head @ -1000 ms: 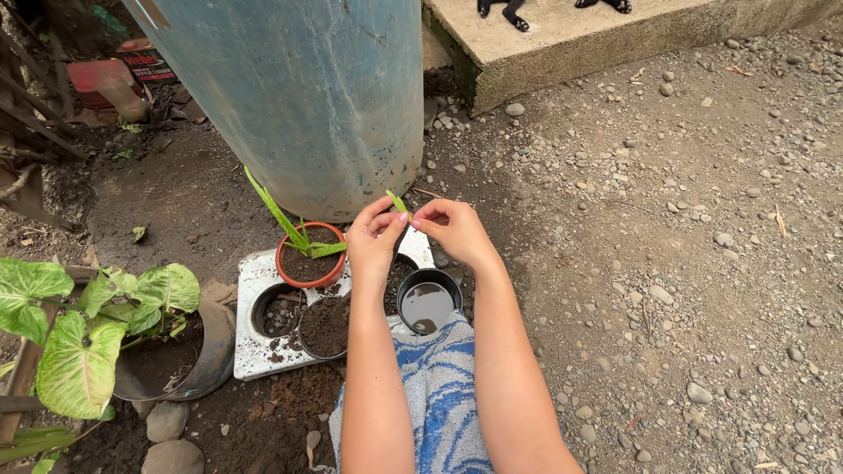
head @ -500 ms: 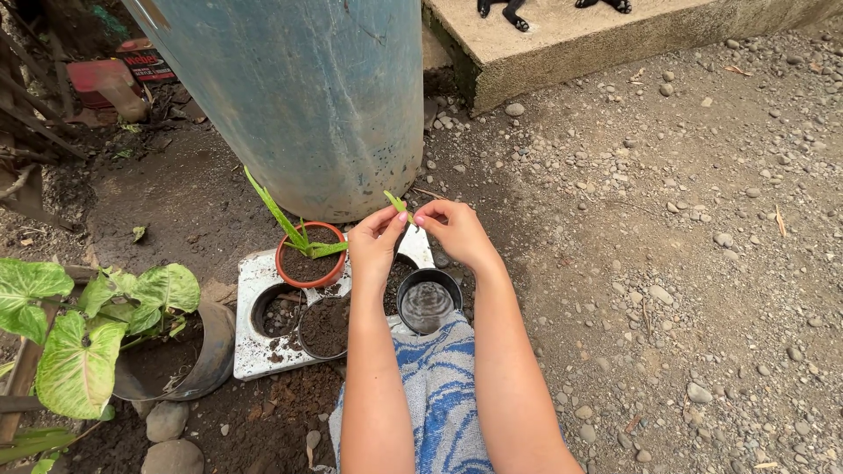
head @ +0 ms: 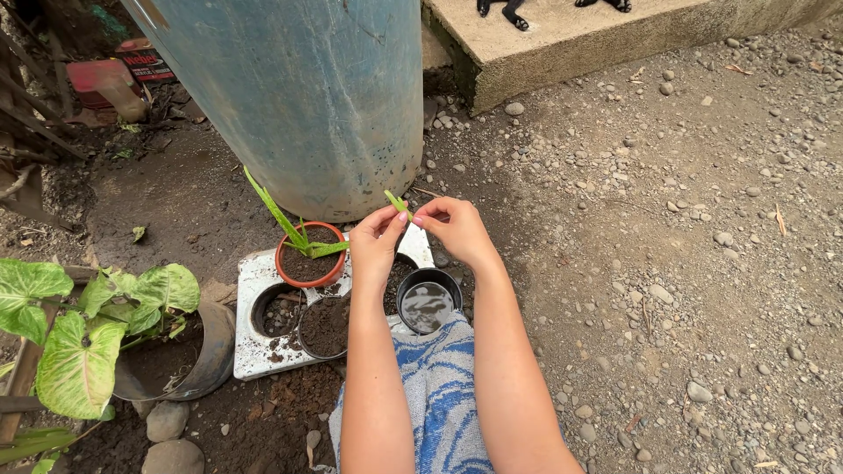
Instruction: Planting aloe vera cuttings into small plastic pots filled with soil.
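Above the black pot of water (head: 427,304), the left hand (head: 376,244) and right hand (head: 452,226) pinch a green leaf cutting (head: 398,204), its long axis slanting, tip pointing up-left toward the blue drum (head: 290,96).

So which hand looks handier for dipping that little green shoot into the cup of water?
Probably the right hand: it pinches the green shoot alongside the left hand, but sits more directly over the black cup of water.

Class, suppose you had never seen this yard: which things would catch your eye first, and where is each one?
At centre, the left hand and right hand pinch a small green leaf between their fingertips, above a black cup of water. Behind them stands a big blue drum; to the left, an orange pot with a green shoot sits on a white slab.
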